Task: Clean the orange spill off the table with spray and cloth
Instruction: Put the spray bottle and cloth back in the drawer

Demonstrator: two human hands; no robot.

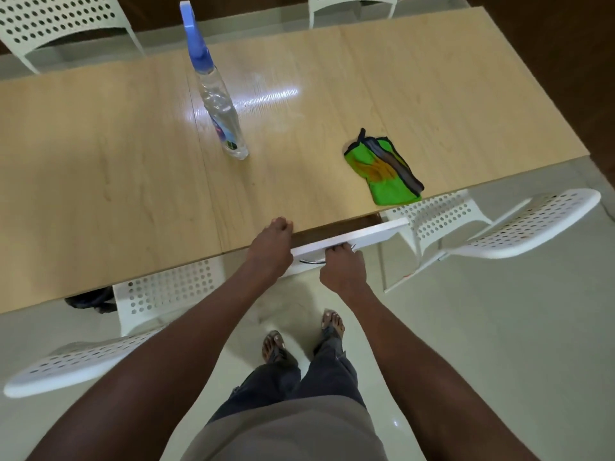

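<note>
Looked down on a pale wood-grain laminate desk [100,154], glossy, with a streak of light reflected near its middle. Pale shiny floor tiles [499,344] all round; white perforated plastic chairs [532,224] drawn up on the near and far sides.

Stood upright toward the desk's centre: a clear plastic spray bottle with a blue trigger head [223,121]. Lay well apart from it, to the right and close to the near edge: a crumpled green cloth with dark trim [382,168], smeared orange across its folds.

Reached across the near desk edge with the left grip [273,241], fingers curled on the surface; could not tell whether anything sat inside them. Hooked the right grip [344,264] over the top of a white drawer front [366,232], pulled a little way out from under the desk, just above a curved metal handle [311,261].

Drawer's inside in shadow. Dark shape under the desk at left [90,299] too dim to identify. Far chairs cut off by the frame.
</note>
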